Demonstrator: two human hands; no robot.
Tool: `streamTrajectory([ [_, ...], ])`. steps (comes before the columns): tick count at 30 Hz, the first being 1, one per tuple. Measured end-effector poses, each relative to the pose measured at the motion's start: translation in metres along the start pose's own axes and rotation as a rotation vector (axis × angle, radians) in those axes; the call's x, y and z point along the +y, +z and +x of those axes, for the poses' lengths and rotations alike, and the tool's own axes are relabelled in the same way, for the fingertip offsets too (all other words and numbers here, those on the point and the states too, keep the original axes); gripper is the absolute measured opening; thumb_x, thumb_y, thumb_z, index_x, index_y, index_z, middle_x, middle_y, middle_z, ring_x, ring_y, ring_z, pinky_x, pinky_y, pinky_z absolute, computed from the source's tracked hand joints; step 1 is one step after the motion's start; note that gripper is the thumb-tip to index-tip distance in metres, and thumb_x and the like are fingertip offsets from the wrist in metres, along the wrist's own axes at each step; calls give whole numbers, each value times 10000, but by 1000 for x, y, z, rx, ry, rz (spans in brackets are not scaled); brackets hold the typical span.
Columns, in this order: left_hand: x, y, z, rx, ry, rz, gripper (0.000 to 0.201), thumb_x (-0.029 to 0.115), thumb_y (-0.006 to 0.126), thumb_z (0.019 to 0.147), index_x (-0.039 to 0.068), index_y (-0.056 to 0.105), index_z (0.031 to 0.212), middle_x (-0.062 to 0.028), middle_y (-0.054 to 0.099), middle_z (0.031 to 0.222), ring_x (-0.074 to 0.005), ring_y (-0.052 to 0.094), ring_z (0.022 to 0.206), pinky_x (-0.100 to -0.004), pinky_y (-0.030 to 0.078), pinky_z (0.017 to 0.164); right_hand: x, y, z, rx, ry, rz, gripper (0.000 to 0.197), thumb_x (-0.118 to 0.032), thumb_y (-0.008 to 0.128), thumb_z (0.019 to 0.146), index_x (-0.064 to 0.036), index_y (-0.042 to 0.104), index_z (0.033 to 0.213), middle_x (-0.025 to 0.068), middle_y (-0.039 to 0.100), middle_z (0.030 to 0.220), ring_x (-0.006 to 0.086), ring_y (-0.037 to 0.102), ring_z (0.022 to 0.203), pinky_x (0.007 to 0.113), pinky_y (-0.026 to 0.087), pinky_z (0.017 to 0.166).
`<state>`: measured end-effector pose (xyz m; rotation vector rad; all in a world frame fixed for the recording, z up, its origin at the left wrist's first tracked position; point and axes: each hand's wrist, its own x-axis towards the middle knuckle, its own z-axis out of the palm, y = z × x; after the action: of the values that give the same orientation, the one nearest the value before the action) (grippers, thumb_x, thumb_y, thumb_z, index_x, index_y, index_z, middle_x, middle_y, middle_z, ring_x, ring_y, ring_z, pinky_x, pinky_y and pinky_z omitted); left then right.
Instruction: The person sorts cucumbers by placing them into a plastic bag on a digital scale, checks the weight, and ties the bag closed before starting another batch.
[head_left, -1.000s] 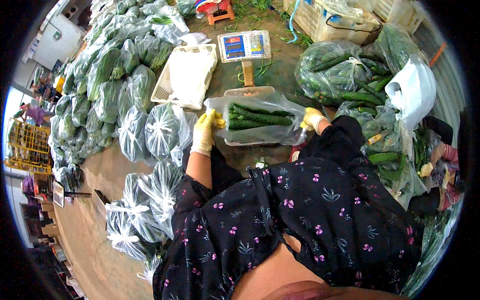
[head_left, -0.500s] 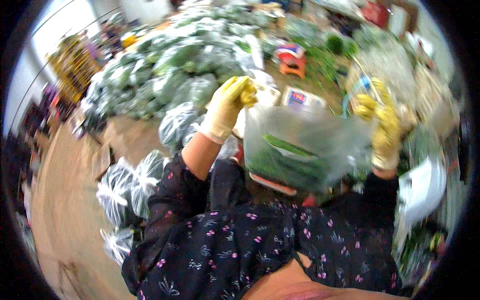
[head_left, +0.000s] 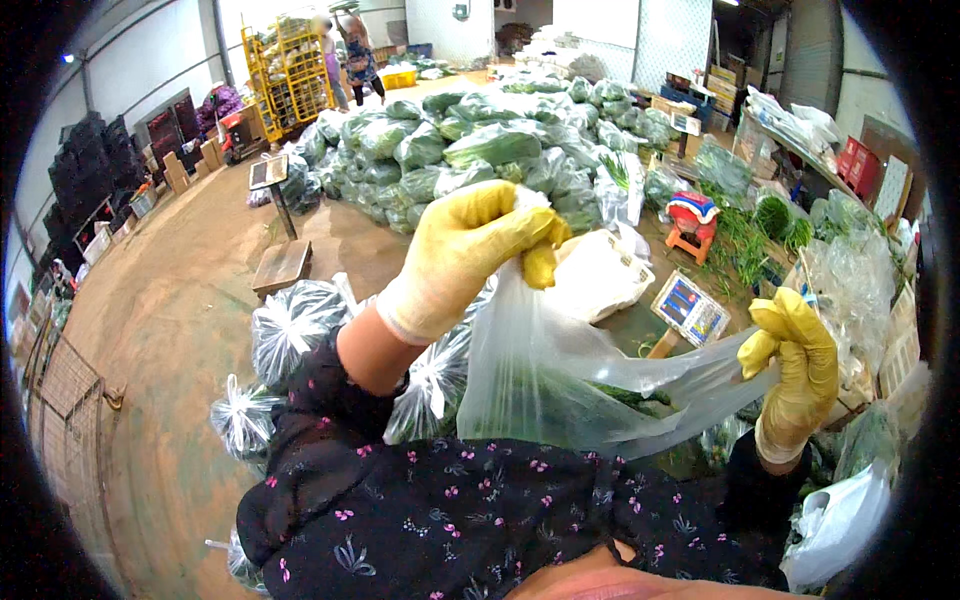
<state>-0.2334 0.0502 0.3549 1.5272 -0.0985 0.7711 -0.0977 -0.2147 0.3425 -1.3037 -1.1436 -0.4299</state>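
A clear plastic bag (head_left: 535,375) is stretched between my hands, its mouth pulled wide. Green leafy vegetables (head_left: 632,398) show dimly inside it. My left hand (head_left: 465,250), in a yellow-coated glove, pinches the bag's left edge up high, with some bunched plastic at the fingertips. Gloved the same way, my right hand (head_left: 795,365) grips the opposite edge lower down, fingers curled over it. My sleeves and body hide the bag's bottom.
Tied bags of greens (head_left: 290,325) stand on the floor to my left. Beyond lies a big heap of bagged vegetables (head_left: 480,150). A scale display (head_left: 690,308), a white crate (head_left: 600,275) and an orange stool (head_left: 690,240) are ahead. Two people stand by a yellow cage trolley (head_left: 285,75).
The view has tilted up, showing more of the room. The bag's rim now hangs slack between my hands, and its contents sit lower in the picture. Both hands stay on the bag.
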Motion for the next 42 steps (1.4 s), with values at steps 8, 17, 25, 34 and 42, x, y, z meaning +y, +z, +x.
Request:
streamTrajectory([
  [8,24,-6,12,-183,786,1237,262,118,602,709,78,418,526,-83,425,497,-300,477,488,-386,377,483,-10,84,55,-582,139,42,478,-65,589,789,2,457,1244,65,638,887,48,482,535,186,399,487],
  [17,5,-3,7,119,638,1086,284,192,679,708,46,600,938,-109,602,835,-256,593,772,-365,459,666,39,139,61,-678,164,180,116,-141,544,818,-40,597,795,87,611,660,163,601,616,293,456,547],
  [25,-75,-45,-40,-119,-483,-447,56,39,529,837,13,575,856,-47,596,770,-188,570,734,-309,465,677,30,135,60,-499,-292,-86,216,-256,570,719,-50,579,655,163,575,615,347,578,567,437,451,523],
  [34,-62,9,-36,-864,255,968,260,-11,542,748,-50,534,1005,-195,568,979,-302,527,914,-364,404,857,6,161,69,-859,-786,-190,210,-304,560,740,-128,655,802,125,627,671,308,626,635,440,477,539],
  [42,-70,3,-37,-502,-623,62,385,380,422,897,30,507,1034,-212,606,800,-177,450,467,-329,455,513,11,174,68,-999,-797,-328,270,-308,544,775,-110,637,933,138,649,822,305,631,759,436,488,613],
])
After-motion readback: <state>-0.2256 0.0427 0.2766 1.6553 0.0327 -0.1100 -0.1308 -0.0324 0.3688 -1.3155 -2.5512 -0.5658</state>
